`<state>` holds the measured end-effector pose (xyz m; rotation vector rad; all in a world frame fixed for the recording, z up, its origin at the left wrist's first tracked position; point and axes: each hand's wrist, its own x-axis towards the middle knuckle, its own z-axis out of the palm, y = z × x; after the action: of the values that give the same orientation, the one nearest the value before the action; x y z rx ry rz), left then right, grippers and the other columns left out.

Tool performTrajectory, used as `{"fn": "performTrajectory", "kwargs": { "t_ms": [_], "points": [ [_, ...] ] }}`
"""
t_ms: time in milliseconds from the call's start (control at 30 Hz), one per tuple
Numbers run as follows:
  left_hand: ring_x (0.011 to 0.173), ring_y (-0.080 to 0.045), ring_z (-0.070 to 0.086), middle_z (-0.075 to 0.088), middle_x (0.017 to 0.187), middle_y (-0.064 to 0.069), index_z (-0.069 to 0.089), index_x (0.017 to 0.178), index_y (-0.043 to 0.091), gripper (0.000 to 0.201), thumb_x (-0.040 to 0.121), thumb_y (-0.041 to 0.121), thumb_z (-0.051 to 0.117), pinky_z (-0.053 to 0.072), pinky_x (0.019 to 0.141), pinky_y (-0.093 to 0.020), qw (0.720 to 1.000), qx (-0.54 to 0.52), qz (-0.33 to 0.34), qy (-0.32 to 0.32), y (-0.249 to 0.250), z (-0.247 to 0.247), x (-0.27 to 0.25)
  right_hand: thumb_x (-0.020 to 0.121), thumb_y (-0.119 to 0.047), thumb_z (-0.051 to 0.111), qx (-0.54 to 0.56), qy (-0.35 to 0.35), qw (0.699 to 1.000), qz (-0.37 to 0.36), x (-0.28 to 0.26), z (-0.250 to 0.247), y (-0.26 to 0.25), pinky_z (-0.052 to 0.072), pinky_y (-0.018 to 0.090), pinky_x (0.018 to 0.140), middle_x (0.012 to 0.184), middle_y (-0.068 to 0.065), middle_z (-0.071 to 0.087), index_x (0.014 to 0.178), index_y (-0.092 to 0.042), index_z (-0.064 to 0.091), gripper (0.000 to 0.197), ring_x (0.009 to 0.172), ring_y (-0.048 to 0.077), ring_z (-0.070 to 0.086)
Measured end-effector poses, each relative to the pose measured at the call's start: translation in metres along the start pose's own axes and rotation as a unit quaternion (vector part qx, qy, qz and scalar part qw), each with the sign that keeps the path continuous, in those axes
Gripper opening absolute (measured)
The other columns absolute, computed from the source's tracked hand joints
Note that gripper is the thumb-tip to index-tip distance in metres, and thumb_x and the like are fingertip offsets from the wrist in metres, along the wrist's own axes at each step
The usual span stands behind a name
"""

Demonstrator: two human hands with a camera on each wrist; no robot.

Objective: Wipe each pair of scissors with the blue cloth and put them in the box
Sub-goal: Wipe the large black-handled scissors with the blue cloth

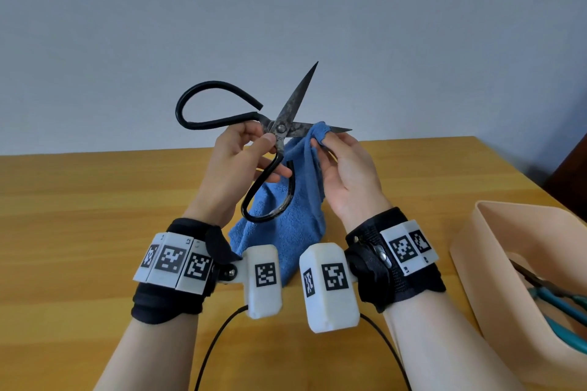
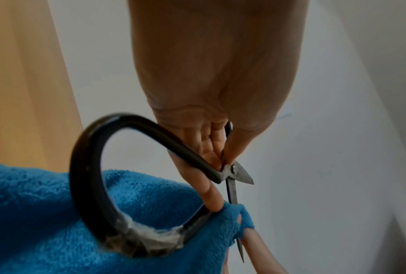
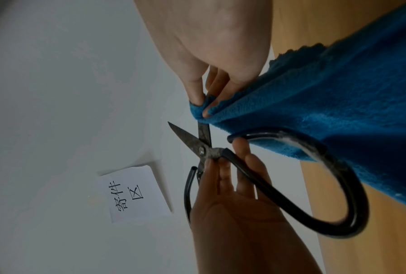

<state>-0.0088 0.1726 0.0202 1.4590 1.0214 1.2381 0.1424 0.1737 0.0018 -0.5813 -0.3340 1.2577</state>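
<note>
Large black iron scissors [image 1: 280, 127] with big loop handles are held up above the table, blades spread wide. My left hand [image 1: 244, 152] pinches them near the pivot [image 2: 232, 167], thumb on top and fingers under the handle. My right hand [image 1: 336, 155] pinches a fold of the blue cloth [image 1: 286, 216] around the lower blade, close to its tip [image 3: 203, 109]. The rest of the cloth hangs down to the table behind the lower handle loop [image 3: 338, 194]. The upper blade [image 1: 301, 92] points up and is bare.
A beige plastic box [image 1: 495, 279] stands on the wooden table [image 1: 79, 216] at the right, with teal-handled scissors [image 1: 559, 301] inside. A plain wall rises behind the table's far edge. A paper label [image 3: 136, 192] is stuck on the wall.
</note>
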Motion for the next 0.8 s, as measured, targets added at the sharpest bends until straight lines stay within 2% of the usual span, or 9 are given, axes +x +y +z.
{"fn": "performTrajectory", "kwargs": {
  "t_ms": [167,233,300,400,500,633,700,800],
  "points": [
    [0.068,-0.028,0.074,0.051,0.111,-0.012,0.048,0.105,0.010,0.009,0.102,0.015,0.055,0.057,0.060,-0.028,1.000,0.008,0.002,0.006,-0.0015,0.0013,0.0003,0.091,0.008,0.059,-0.020,-0.028,0.999,0.016,-0.0031,0.0011,0.0021,0.058,0.023,0.066,0.083,0.013,0.066,0.119,0.000,0.053,0.030,0.066,0.015,0.069],
    [0.070,-0.030,0.074,0.052,0.111,-0.013,0.049,0.106,0.009,0.010,0.102,0.015,0.055,0.058,0.061,-0.029,1.000,0.009,0.004,0.003,-0.0014,-0.0003,0.0010,0.091,0.008,0.059,-0.011,-0.014,1.000,0.010,-0.0026,0.0013,0.0033,0.058,0.022,0.065,0.085,0.013,0.065,0.124,0.001,0.052,0.035,0.065,0.014,0.069],
    [0.071,-0.031,0.074,0.052,0.110,-0.012,0.049,0.107,0.008,0.010,0.102,0.015,0.055,0.058,0.061,-0.029,1.000,0.010,0.001,0.001,-0.0013,0.0004,0.0007,0.091,0.007,0.060,-0.004,-0.007,1.000,0.011,-0.0013,-0.0005,0.0030,0.058,0.023,0.065,0.085,0.013,0.065,0.122,0.000,0.053,0.033,0.066,0.015,0.069],
    [0.069,-0.030,0.074,0.053,0.108,-0.012,0.050,0.107,0.007,0.010,0.102,0.015,0.054,0.057,0.060,-0.029,1.000,0.002,-0.004,-0.003,-0.0009,0.0031,0.0000,0.092,0.008,0.058,-0.035,-0.057,0.997,0.042,-0.0051,0.0005,0.0003,0.058,0.025,0.066,0.085,0.014,0.067,0.113,-0.003,0.053,0.024,0.070,0.018,0.069],
    [0.068,-0.030,0.074,0.054,0.107,-0.011,0.051,0.107,0.008,0.010,0.102,0.015,0.055,0.057,0.058,-0.027,1.000,0.005,-0.002,-0.008,0.0000,0.0025,-0.0004,0.091,0.008,0.059,-0.066,-0.084,0.993,0.055,-0.0091,0.0033,0.0013,0.059,0.028,0.067,0.080,0.012,0.069,0.111,-0.003,0.052,0.024,0.071,0.019,0.070],
    [0.066,-0.028,0.073,0.055,0.105,-0.010,0.051,0.104,0.010,0.006,0.102,0.015,0.055,0.056,0.058,-0.029,0.999,0.028,0.010,-0.011,0.0003,0.0003,-0.0015,0.090,0.007,0.060,-0.060,-0.060,0.995,0.047,-0.0085,0.0037,0.0067,0.058,0.028,0.066,0.089,0.016,0.067,0.128,0.012,0.051,0.039,0.072,0.019,0.069],
    [0.065,-0.027,0.073,0.054,0.105,-0.010,0.051,0.104,0.010,0.006,0.102,0.014,0.055,0.055,0.057,-0.028,1.000,0.028,0.011,-0.005,-0.0001,0.0006,-0.0015,0.090,0.008,0.060,-0.045,-0.052,0.997,0.045,-0.0087,0.0041,0.0080,0.058,0.028,0.066,0.090,0.017,0.066,0.132,0.015,0.047,0.044,0.073,0.020,0.069],
    [0.063,-0.025,0.072,0.054,0.105,-0.008,0.051,0.106,0.008,0.008,0.102,0.014,0.054,0.055,0.056,-0.027,0.999,0.029,0.012,0.005,-0.0008,0.0013,-0.0010,0.090,0.009,0.058,-0.032,-0.056,0.996,0.054,-0.0096,0.0059,0.0079,0.058,0.028,0.062,0.083,0.017,0.066,0.126,0.005,0.049,0.037,0.068,0.019,0.070]
  ]
}}
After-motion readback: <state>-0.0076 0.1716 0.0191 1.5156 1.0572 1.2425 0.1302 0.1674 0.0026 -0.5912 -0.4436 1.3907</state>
